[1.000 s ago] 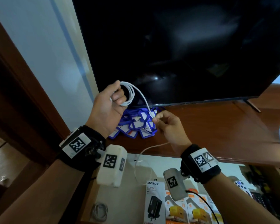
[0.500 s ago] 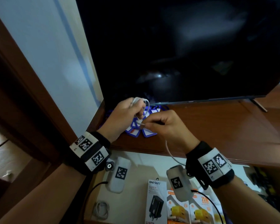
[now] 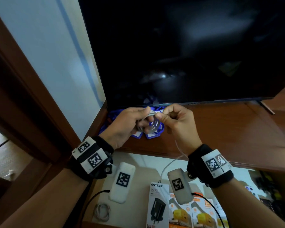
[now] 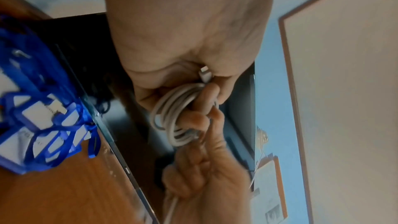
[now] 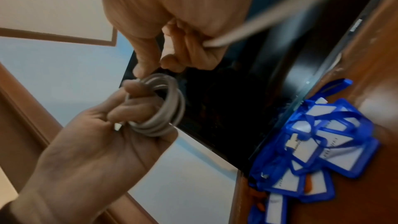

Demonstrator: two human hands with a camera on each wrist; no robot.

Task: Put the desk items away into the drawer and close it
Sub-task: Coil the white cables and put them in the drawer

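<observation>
A white cable point(image 3: 150, 123), smooth and round in section, is wound into a small coil of several loops. The coil is held above the tabletop point(image 3: 229, 134) by the left hand point(image 3: 127, 124), whose fingers point(image 4: 206, 98) are curled through and around the loops; a flat white connector point(image 4: 204, 74) is seen protruding at the palm in the left wrist view. The top of the coil is pinched by the right hand point(image 3: 176, 120) between thumb and forefinger, the other fingers being curled. A loose length of the same cable is passed through the right fist and trails down past the wrist toward the open drawer point(image 3: 141, 163).

The tabletop is of reddish-brown polished wood. Directly beneath the hands, a pile of blue-framed rectangular tags point(image 5: 318, 144) with white inserts and thin blue loops is lying on it, against the lower edge of a large black glossy screen point(image 3: 187, 55). The pile is partly hidden by both hands in the head view.

The drawer, pale inside, is pulled out below the tabletop edge. In it are seen a second small coil of white cable point(image 3: 103, 211), a white carton with a black charger pictured point(image 3: 158, 203), and orange-and-white cartons point(image 3: 202, 214) beside it. The cartons are partly covered by the wrist-mounted white camera units.
</observation>
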